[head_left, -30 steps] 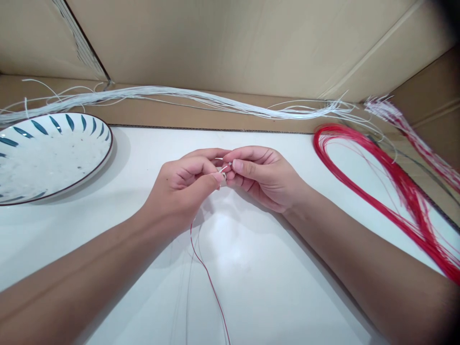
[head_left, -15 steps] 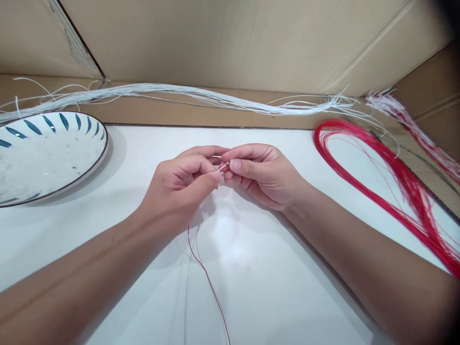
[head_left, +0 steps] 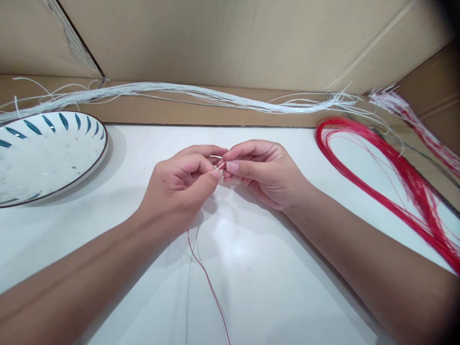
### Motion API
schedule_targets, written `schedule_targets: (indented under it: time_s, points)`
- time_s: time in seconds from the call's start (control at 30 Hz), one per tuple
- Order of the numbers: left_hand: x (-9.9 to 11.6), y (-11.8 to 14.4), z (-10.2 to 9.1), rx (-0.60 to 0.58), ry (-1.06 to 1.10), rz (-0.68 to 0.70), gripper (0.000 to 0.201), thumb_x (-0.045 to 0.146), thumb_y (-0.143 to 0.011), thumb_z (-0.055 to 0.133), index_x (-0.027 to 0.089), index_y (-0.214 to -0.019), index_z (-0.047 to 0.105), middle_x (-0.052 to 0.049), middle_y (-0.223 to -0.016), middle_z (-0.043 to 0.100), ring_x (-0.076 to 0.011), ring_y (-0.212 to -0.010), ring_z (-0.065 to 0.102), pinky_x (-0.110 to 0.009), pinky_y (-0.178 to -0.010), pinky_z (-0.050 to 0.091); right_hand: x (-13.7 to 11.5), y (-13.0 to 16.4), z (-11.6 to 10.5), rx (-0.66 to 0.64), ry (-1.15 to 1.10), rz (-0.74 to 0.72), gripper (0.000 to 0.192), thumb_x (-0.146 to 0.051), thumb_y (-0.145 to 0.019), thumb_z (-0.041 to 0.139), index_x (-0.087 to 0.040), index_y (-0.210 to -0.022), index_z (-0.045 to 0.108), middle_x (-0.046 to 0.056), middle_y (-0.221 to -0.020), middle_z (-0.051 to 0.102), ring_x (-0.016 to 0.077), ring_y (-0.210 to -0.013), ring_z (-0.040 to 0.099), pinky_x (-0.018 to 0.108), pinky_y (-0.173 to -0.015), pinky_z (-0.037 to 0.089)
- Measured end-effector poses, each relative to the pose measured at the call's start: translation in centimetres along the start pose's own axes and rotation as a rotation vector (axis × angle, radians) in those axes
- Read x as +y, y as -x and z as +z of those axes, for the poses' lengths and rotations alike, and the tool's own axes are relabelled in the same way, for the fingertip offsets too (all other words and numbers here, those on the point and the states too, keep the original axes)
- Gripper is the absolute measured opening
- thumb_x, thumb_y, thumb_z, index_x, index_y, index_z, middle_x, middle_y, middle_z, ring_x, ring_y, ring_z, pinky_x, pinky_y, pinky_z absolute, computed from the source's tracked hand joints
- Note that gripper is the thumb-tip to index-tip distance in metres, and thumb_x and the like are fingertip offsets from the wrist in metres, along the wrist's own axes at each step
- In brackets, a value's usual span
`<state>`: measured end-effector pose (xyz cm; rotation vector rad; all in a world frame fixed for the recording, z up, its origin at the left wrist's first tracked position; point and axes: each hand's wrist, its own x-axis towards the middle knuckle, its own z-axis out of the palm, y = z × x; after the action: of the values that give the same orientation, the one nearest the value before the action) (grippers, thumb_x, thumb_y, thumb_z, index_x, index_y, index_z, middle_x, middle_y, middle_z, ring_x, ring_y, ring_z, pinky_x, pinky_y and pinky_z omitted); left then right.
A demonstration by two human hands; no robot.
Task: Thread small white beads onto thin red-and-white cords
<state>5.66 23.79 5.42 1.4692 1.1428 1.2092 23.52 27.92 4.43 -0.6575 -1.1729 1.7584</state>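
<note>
Surface: white worktop [head_left: 273,297], cardboard walls [head_left: 230,43] behind.
Around: plate [head_left: 43,158] at left edge; white wires [head_left: 201,96] along back edge; red wire bundle [head_left: 395,177] right.
Hands: left hand [head_left: 176,187] and right hand [head_left: 262,172] at centre, fingers pinched on thin red wire [head_left: 210,287] trailing to front edge.

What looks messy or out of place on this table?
Nothing is spilled or broken. The white wires fray loosely along the back, and the red wires splay out at right. The plate sits flat.

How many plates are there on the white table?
1. The plate, white with blue strokes along its rim, lies at the far left of the table, left of the left hand. Its left part is cut off by the picture edge.
</note>
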Motion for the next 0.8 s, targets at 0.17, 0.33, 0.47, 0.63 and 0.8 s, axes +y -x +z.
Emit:
schedule_targets:
  time_s: [0.17, 0.33, 0.47, 0.63, 0.8]
  points:
    - [-0.1, 0.0, -0.1, 0.016, -0.008, 0.019, 0.019, 0.019, -0.083, 0.069, 0.022, -0.065, 0.069, -0.003, -0.114, 0.077, -0.0248, -0.109, 0.069, -0.04, -0.097, 0.056, 0.1, 0.0, -0.1, -0.008, -0.004, -0.004, 0.011, -0.016, -0.073, 0.09, -0.019, -0.081, 0.082, 0.002, -0.08, 0.079, 0.0118, -0.07, 0.072, 0.027, -0.073, 0.064]
    - [0.0, 0.1, 0.0, 0.03, -0.027, 0.027, 0.02, 0.017, -0.083, 0.068, 0.022, -0.064, 0.07, -0.003, -0.112, 0.077, -0.0238, -0.107, 0.07, -0.037, -0.092, 0.057, 0.2, 0.0, -0.2, -0.026, 0.018, -0.019, 0.009, -0.014, -0.076, 0.087, -0.017, -0.082, 0.082, 0.002, -0.078, 0.078, 0.0117, -0.072, 0.073, 0.025, -0.073, 0.064]
    - [0.0, 0.1, 0.1, 0.037, -0.05, 0.02, 0.02, 0.017, -0.082, 0.069, 0.022, -0.062, 0.069, -0.003, -0.113, 0.077, -0.0239, -0.109, 0.07, -0.037, -0.094, 0.057, 0.4, 0.0, -0.3, -0.025, 0.037, -0.053, 0.016, -0.012, -0.078, 0.086, -0.019, -0.091, 0.08, 0.001, -0.081, 0.079, 0.0118, -0.075, 0.074, 0.024, -0.075, 0.063]
    - [-0.2, 0.0, 0.0, 0.032, -0.067, 0.022, 0.02, 0.016, -0.079, 0.069, 0.022, -0.061, 0.069, -0.003, -0.112, 0.078, -0.0238, -0.105, 0.071, -0.037, -0.091, 0.058, 0.5, 0.0, -0.7, -0.028, 0.116, -0.085, 0.02, -0.013, -0.077, 0.087, -0.018, -0.093, 0.076, 0.0, -0.08, 0.077, 0.0129, -0.074, 0.075, 0.024, -0.072, 0.063]
    - [-0.4, -0.1, 0.0, -0.004, -0.067, 0.027, 0.021, 0.017, -0.079, 0.068, 0.022, -0.059, 0.067, -0.003, -0.113, 0.078, -0.0231, -0.102, 0.073, -0.036, -0.087, 0.059, 0.4, -0.1, -1.3, -0.073, 0.157, -0.071, 0.024, -0.014, -0.076, 0.088, -0.017, -0.096, 0.075, 0.0, -0.079, 0.076, 0.0125, -0.074, 0.074, 0.025, -0.073, 0.062]
